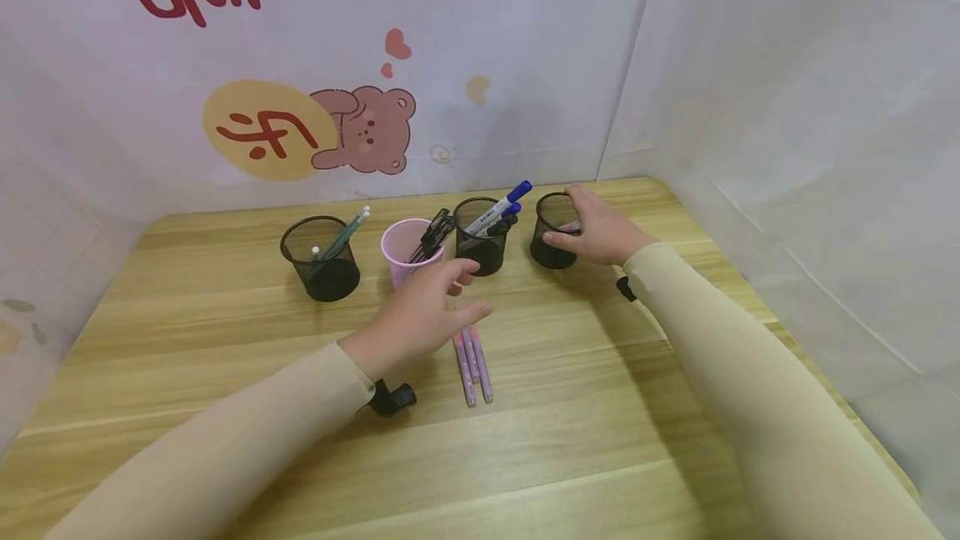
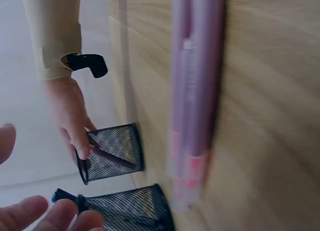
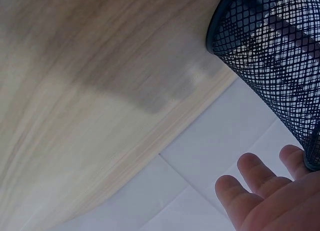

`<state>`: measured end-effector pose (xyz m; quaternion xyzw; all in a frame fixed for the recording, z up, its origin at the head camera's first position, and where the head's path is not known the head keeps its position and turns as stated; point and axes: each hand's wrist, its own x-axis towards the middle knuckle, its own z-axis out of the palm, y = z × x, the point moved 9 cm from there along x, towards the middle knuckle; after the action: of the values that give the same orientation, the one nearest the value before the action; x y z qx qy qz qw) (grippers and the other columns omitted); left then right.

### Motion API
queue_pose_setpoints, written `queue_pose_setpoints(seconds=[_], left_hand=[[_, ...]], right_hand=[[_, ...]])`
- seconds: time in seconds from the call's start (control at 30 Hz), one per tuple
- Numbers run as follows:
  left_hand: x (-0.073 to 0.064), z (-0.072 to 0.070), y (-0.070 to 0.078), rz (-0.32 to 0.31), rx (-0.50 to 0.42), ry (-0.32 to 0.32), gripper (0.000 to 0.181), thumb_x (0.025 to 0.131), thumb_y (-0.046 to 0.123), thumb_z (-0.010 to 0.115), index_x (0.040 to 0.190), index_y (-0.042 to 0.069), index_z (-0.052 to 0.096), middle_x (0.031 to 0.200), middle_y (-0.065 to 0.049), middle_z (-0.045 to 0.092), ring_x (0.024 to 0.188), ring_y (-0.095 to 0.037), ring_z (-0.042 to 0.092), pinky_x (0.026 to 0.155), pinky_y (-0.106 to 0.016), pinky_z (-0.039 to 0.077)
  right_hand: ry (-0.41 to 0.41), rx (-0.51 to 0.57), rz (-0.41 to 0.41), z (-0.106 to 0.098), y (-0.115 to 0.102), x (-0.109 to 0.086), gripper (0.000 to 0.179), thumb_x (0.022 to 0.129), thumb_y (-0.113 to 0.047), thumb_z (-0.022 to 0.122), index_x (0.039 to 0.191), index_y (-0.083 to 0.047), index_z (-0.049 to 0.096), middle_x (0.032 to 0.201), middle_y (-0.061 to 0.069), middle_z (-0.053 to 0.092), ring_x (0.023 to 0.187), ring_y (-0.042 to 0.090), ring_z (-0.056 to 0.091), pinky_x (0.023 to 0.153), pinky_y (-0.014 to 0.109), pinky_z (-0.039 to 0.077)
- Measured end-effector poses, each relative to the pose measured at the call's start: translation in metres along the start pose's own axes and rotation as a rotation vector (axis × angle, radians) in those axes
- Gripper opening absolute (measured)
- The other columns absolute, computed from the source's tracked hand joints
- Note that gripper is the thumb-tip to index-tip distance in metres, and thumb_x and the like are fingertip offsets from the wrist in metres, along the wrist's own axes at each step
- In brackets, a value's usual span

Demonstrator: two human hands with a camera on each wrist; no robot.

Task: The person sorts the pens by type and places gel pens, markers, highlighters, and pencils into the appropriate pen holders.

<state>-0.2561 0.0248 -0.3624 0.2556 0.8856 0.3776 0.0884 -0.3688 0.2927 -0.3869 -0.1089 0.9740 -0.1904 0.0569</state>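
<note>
My left hand hovers beside a small bundle of lilac pens, thumb and fingers apart, nothing between them. Pink ends show on these pens in the left wrist view. At the right, my right hand grips a black mesh pen cup near its rim, thumb on the front side and fingers toward the back. Through the mesh, a dark purplish pen leans inside that cup in the left wrist view. Three of my right fingers show, one right at the rim.
Left of that cup stand a black mesh cup with blue-capped markers, a pink cup with black pens, and another black cup with green pencils. White printed cloth hangs behind the wooden table.
</note>
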Motion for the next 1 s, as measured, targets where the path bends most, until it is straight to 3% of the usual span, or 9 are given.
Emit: queue_pose_setpoints(seconds=[0.13,0.23,0.4,0.5,0.6,0.7,0.9,1.0], left_hand=[[-0.009,0.007,-0.018,-0.082,0.038,-0.050,0.069,0.095,0.044,0.077,0.152,0.011,0.054,0.140,-0.013,0.067,0.125,-0.029,0.066,0.106,-0.051,0.055],[-0.014,0.012,-0.028,-0.136,0.067,-0.075,0.071,0.095,0.047,0.076,0.153,0.012,0.053,0.141,-0.012,0.067,0.127,-0.029,0.066,0.108,-0.051,0.054],[-0.017,0.019,-0.037,-0.154,0.163,-0.095,0.074,0.095,0.051,0.074,0.152,0.007,0.054,0.137,-0.014,0.069,0.126,-0.030,0.067,0.108,-0.052,0.053],[-0.017,0.023,-0.042,-0.146,0.229,-0.113,0.072,0.094,0.051,0.075,0.147,0.006,0.058,0.118,-0.009,0.074,0.106,-0.025,0.070,0.093,-0.046,0.058],[-0.017,0.026,-0.046,-0.138,0.286,-0.131,0.064,0.092,0.050,0.078,0.137,0.006,0.064,0.093,-0.002,0.068,0.083,-0.020,0.062,0.075,-0.038,0.054],[-0.018,0.029,-0.049,-0.142,0.308,-0.144,0.059,0.090,0.049,0.080,0.130,0.008,0.066,0.083,0.000,0.062,0.079,-0.020,0.058,0.074,-0.037,0.051],[-0.020,0.034,-0.052,-0.151,0.340,-0.160,0.066,0.087,0.051,0.082,0.132,0.006,0.066,0.109,-0.005,0.072,0.100,-0.024,0.066,0.097,-0.046,0.056],[-0.020,0.037,-0.052,-0.152,0.354,-0.169,0.071,0.087,0.053,0.082,0.137,0.005,0.064,0.126,-0.008,0.072,0.113,-0.026,0.067,0.104,-0.047,0.054]], right_hand=[[-0.004,0.018,0.000,0.001,0.002,0.000,0.115,0.095,-0.069,0.063,0.168,-0.001,0.007,0.175,0.025,0.004,0.135,0.034,0.063,0.132,0.056,0.016],[0.002,0.015,-0.003,0.001,0.002,0.001,0.115,0.094,-0.070,0.063,0.168,-0.002,0.008,0.175,0.025,0.004,0.137,0.035,0.061,0.132,0.056,0.016],[0.006,0.007,-0.007,0.001,0.003,0.001,0.115,0.094,-0.071,0.062,0.168,-0.002,0.009,0.175,0.025,0.003,0.144,0.038,0.053,0.131,0.058,0.016],[0.007,0.011,-0.008,0.001,0.003,0.001,0.114,0.094,-0.071,0.063,0.168,-0.003,0.008,0.175,0.025,0.003,0.141,0.036,0.057,0.132,0.057,0.016],[0.010,0.021,-0.011,0.001,0.002,0.000,0.114,0.094,-0.070,0.063,0.168,-0.003,0.008,0.176,0.024,0.004,0.131,0.032,0.066,0.132,0.057,0.017],[0.013,0.026,-0.015,0.001,0.002,0.001,0.114,0.095,-0.069,0.064,0.168,-0.003,0.008,0.176,0.023,0.006,0.125,0.029,0.070,0.131,0.056,0.019],[0.018,0.024,-0.017,0.001,0.003,0.002,0.114,0.094,-0.070,0.064,0.168,-0.003,0.009,0.176,0.023,0.007,0.127,0.030,0.069,0.131,0.056,0.019],[0.023,0.016,-0.020,0.001,0.004,0.002,0.114,0.094,-0.071,0.064,0.168,-0.003,0.010,0.175,0.024,0.007,0.145,0.036,0.053,0.131,0.057,0.018]])
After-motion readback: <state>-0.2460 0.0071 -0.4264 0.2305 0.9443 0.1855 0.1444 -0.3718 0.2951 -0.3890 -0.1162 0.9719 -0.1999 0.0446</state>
